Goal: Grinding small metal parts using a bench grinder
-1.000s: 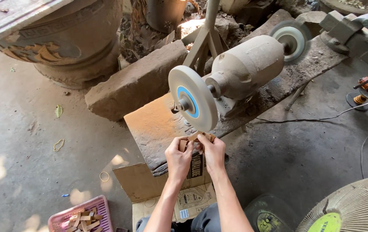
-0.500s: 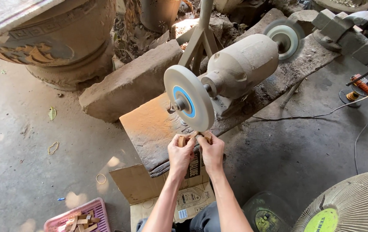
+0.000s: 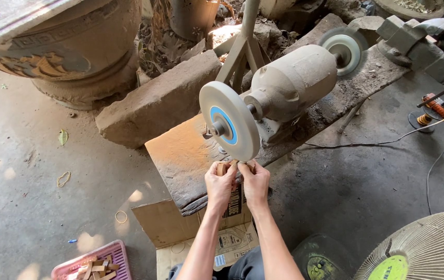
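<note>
Nearest our knees, at the bottom edge of the view, we see a pink plastic basket (image 3: 113,254) of small wooden offcuts on the left, a folded brown cardboard box (image 3: 180,228) with a pale printed label panel in the middle, and a round fan guard (image 3: 429,243) with a green centre badge on the right. Just above the box, we hold a small wooden piece (image 3: 225,167) between both hands: our left hand (image 3: 221,184) is clenched on its left side and our right hand (image 3: 255,181) pinches its right side, fingertips close together. We press it up against the lower rim of the pale grinding wheel (image 3: 229,127), which carries a blue ring label around its hub. We judge the piece light, stiff and dry, not fragile, but short enough that fingers sit very near the wheel, so a firm pinch at both ends suits it best. Beyond, the dusty bench grinder motor (image 3: 294,83) sits on a worn wooden plank (image 3: 185,155), with 1 more wheel (image 3: 342,49) at its far end. Farther off stand a carved stone pot (image 3: 71,46) and an orange power tool (image 3: 437,106).
</note>
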